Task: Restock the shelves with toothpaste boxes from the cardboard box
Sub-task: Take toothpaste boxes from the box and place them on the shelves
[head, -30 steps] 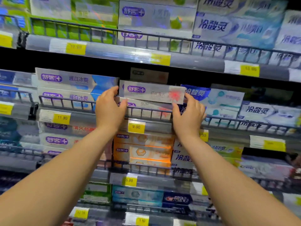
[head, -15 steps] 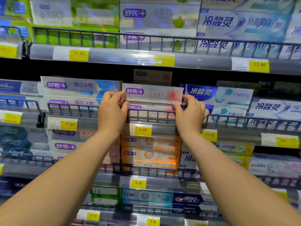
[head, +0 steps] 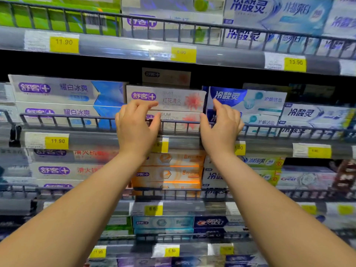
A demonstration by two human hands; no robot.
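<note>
the step in hand looks like seating a box on the middle shelf [head: 115,140]: the top red-flower box [head: 173,98] lies flat on a matching one behind the wire rail [head: 67,117]. the left hand [head: 135,128] has its fingers spread loose, tips just touching the box's lower left edge; the right hand [head: 221,126] is half curled at the box's right end, and whether it pinches or only brushes i cannot tell. neither hand clasps the box.

the next move, i judge, calls for a light push to square it, then a reach for more stock; the cardboard box is out of view.

the box reads "gum" beside a purple logo. at 9 o'clock sit blue-ended boxes [head: 67,91]; at 3 o'clock, blue boxes [head: 246,101]. tags read 11.90 [head: 56,141], 11.90 at 11 o'clock [head: 64,43] and 13.90 at 1 o'clock [head: 295,63]. a "crest" box [head: 210,222] lies at 6 o'clock.
</note>
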